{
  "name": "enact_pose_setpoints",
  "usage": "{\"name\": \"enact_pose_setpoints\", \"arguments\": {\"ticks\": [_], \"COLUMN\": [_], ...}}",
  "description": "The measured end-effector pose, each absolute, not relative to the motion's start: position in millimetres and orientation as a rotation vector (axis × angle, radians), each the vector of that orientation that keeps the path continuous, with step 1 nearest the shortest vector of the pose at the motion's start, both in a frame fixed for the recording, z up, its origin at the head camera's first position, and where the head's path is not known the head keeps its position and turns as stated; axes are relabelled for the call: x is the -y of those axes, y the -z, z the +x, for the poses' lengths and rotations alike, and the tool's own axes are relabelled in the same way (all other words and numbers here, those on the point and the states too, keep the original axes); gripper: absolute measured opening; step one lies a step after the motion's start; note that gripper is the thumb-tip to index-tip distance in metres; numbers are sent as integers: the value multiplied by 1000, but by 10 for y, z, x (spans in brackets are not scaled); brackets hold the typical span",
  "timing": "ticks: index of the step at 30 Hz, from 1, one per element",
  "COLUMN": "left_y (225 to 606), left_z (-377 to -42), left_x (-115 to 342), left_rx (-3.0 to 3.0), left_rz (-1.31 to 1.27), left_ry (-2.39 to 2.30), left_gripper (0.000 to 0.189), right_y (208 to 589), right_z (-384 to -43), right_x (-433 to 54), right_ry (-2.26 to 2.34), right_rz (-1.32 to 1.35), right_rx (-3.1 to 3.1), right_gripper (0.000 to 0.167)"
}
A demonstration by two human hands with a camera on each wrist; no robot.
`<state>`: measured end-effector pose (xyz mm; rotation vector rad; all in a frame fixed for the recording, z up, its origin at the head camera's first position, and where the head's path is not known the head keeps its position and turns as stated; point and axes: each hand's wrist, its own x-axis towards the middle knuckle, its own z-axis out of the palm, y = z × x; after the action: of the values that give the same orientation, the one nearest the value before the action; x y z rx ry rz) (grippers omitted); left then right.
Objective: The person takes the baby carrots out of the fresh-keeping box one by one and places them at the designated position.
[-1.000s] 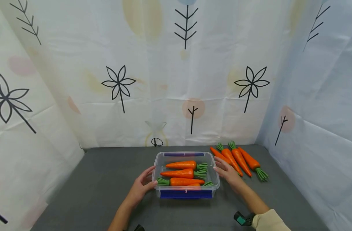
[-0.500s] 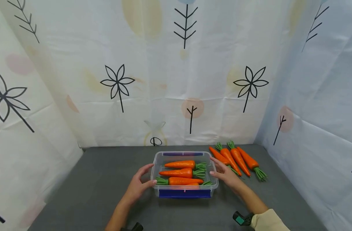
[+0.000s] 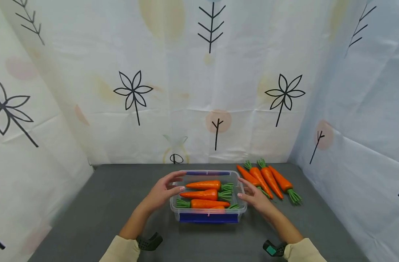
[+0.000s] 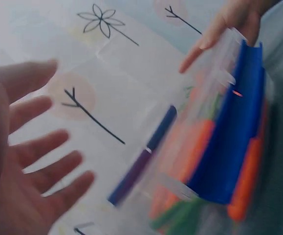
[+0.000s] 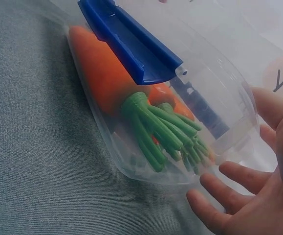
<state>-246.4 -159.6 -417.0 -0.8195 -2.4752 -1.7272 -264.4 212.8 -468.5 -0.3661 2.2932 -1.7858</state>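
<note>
A clear plastic storage box with blue latches stands on the table and holds several orange carrots with green stems. My left hand is over the box's left edge, and the left wrist view shows its fingers spread with nothing in them. At the right side, my right hand has its thumb and fingers close to the rim. From the right wrist, its fingers look loosely spread beside the clear wall.
Several more carrots lie fanned out on the grey table, behind and right of the box, close to the right forearm. A printed white curtain encloses the back and both sides. Dark wrist devices sit on both wrists.
My left hand has left the box's left side, rising and moving forward and right over the rim. The right hand's thumb moved slightly inward earlier; the box stays in place.
</note>
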Motion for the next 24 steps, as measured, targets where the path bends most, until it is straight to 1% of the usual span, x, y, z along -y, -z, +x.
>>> {"name": "enact_pose_setpoints", "arguments": {"ticks": [4, 7, 14, 19, 24], "left_y": [3964, 3858, 3820, 3834, 3881], "left_z": [-2586, -2692, -2907, -3000, -3069], "left_x": [1539, 1470, 1297, 1190, 1079], "left_rx": [2642, 2749, 3042, 3199, 3288], "left_rz": [-991, -1052, -1092, -1054, -1036], "left_ry": [1747, 1729, 1666, 1558, 1500], "left_gripper": [51, 53, 56, 56, 60], "right_y": [4670, 4665, 4650, 4674, 4651], "right_z": [-2628, -2616, -2609, -2614, -2590], "right_x": [-2121, -2120, -2114, -2092, -2088], "right_ry": [1813, 1824, 1845, 1844, 1846], "right_rz": [-360, -349, -350, -296, -278], "right_rx": [-2237, -2213, -2188, -2206, -2225], "right_gripper": [64, 65, 66, 65, 65]}}
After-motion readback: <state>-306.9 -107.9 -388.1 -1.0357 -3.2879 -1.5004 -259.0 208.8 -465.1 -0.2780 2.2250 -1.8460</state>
